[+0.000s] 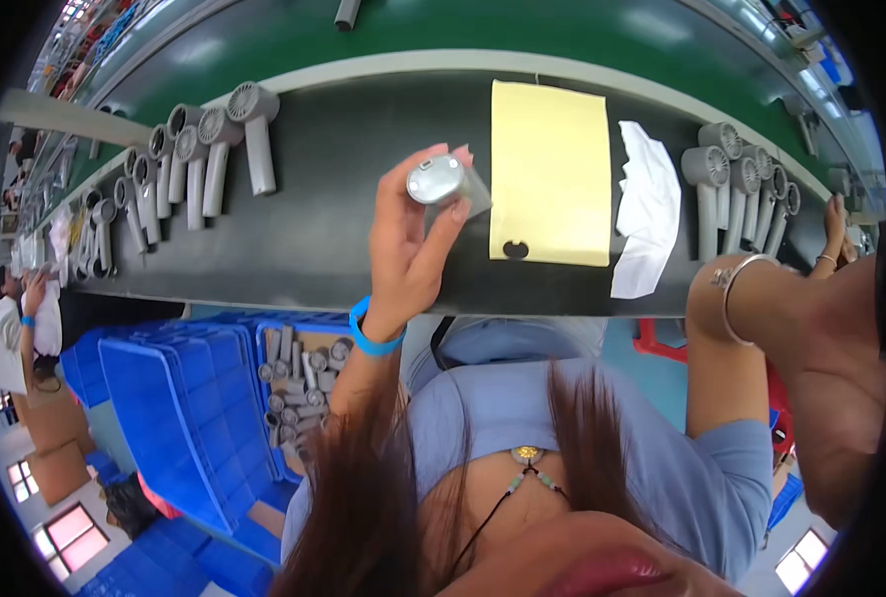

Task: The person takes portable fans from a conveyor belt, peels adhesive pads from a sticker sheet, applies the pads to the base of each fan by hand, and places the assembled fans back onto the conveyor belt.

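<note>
My left hand (410,234), with a blue band at its wrist, is raised above the dark bench. Its thumb and fingers close round a grey handheld fan (436,180), whose pale rounded end with a small slot faces up. Most of the fan's body is hidden behind that end and the fingers. Just right of it lies a yellow sheet (551,164) with a dark hole near its lower edge. My right hand (841,373) is lifted close to the camera at the right, beyond a bracelet; its fingers are out of sight.
Grey handheld fans (207,149) stand in a group on the bench's left, and more fans (727,179) at the right. Crumpled white paper (648,214) lies beside the yellow sheet. Below left are blue crates (169,418), one holding fans. Other people's hands (836,234) show at both sides.
</note>
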Tool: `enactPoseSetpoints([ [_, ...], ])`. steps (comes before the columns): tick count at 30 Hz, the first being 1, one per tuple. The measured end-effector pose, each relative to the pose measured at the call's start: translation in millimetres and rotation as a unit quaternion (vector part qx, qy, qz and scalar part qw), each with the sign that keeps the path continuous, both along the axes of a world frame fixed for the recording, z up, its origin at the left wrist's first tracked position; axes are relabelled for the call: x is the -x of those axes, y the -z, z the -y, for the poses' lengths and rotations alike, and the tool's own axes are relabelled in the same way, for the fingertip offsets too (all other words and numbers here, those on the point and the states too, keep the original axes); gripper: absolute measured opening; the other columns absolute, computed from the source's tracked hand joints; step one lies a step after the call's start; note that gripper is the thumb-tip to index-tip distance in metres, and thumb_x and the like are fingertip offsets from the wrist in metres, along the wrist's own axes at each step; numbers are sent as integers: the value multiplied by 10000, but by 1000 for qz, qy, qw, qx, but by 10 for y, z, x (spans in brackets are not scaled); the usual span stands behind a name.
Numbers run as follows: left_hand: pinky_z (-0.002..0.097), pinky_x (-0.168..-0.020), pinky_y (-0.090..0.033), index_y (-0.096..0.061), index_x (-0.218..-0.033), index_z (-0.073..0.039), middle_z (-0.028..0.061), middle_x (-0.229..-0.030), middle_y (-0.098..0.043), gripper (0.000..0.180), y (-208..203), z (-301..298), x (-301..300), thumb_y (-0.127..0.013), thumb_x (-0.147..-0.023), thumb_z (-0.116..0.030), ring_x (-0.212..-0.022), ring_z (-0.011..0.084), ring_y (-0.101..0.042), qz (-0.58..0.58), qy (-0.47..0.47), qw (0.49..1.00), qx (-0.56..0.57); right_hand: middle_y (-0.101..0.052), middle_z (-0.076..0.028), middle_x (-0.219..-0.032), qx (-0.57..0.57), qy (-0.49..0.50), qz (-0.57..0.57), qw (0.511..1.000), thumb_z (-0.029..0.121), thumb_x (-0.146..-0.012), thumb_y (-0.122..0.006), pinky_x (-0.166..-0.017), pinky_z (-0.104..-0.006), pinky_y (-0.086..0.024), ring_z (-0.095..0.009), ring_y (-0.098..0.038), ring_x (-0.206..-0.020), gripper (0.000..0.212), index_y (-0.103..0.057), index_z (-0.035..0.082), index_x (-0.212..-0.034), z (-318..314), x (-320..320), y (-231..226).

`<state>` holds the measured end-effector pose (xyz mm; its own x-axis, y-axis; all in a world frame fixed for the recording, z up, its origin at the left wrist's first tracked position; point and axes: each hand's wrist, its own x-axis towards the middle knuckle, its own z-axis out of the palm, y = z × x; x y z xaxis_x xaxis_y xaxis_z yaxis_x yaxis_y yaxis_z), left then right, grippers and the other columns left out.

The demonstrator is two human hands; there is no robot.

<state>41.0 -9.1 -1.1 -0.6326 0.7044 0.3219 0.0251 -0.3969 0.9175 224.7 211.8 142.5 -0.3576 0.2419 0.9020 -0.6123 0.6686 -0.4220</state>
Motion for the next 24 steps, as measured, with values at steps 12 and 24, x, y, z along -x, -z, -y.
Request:
enactPoseSetpoints([
  [12,372,-1002,-383,-593,-1121,-16,141,-1180,-577,363,21,273,-52,-619,-765,48,-1128,286,-526,-147,-86,984,54,-567,-192,-1111,-55,-73,-177,980,316,-815,-602,-1006,-482,-354,-318,-554,-1027,502,-531,-54,-1146,-599,-639,245],
  [24,404,-1050,-343,-552,-1155,-1,133,-1147,-585,376,123,83,25,-615,-787,43,-1070,265,-539,-203,-127,971,25,-577,-177,-1108,117,-96,-137,979,356,-851,-583,-1020,-489,-336,-325,-547,-1077,534,-511,-58,-1182,-499,-116,74],
])
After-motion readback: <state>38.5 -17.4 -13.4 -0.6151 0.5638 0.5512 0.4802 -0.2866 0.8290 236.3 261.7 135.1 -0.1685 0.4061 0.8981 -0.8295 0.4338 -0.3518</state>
